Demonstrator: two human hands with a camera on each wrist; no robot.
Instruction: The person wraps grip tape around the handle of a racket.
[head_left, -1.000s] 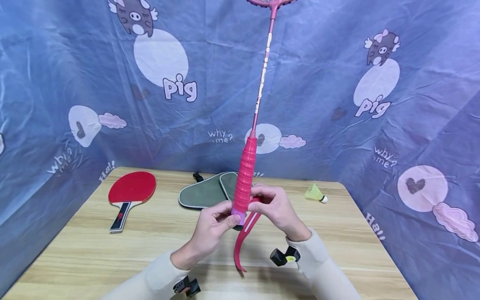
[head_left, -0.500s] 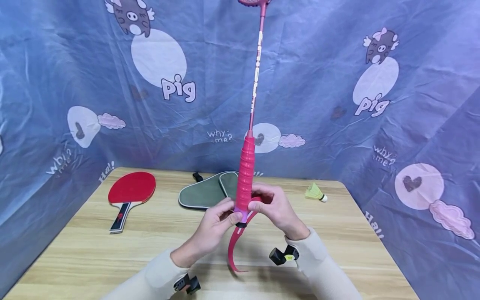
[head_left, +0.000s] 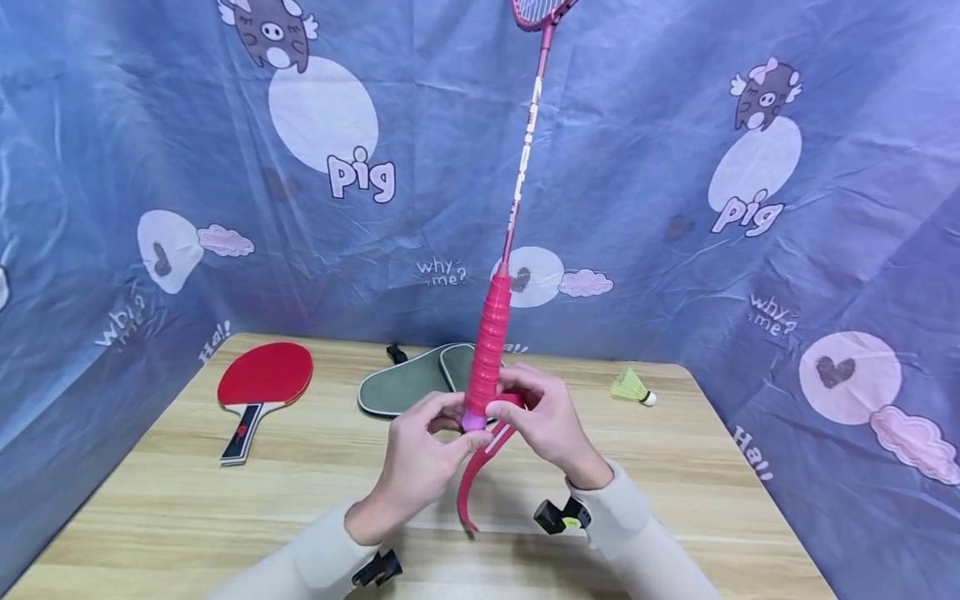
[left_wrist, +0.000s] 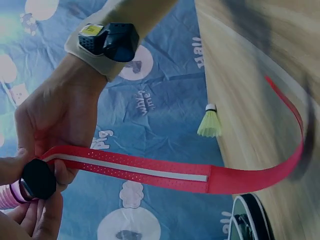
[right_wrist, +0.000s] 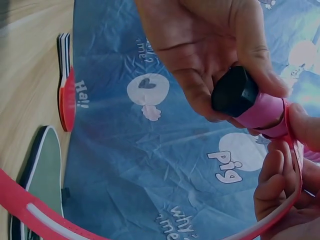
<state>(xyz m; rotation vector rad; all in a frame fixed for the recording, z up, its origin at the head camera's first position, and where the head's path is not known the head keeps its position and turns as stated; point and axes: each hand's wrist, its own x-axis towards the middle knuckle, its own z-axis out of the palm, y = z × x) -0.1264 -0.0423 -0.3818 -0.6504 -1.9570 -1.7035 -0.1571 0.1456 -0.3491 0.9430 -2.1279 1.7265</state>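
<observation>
A pink badminton racket [head_left: 491, 333] stands nearly upright above the table, handle end down, its head cut off by the top of the head view. Red grip tape [left_wrist: 135, 167] winds round most of the handle; its loose tail, with a white strip, hangs toward the table. Near the black butt cap [right_wrist: 235, 91], my left hand [head_left: 420, 454] grips the handle's bottom end between thumb and fingers. My right hand [head_left: 543, 417] pinches the tape against the handle just above a bare purple band [head_left: 474, 420]. Some fingertips are hidden behind the handle.
A red table tennis bat [head_left: 264, 375] lies at the table's left. Behind the hands is a green paddle case [head_left: 405, 383], partly covered by the handle. A yellow shuttlecock [head_left: 632, 387] lies at the back right. Blue printed cloth [head_left: 645, 183] hangs round the table.
The racket has tilted left and then back right, and more of its head shows. The butt cap has turned out of sight in the head view. Both hands keep their hold; the tape tail has swung.
</observation>
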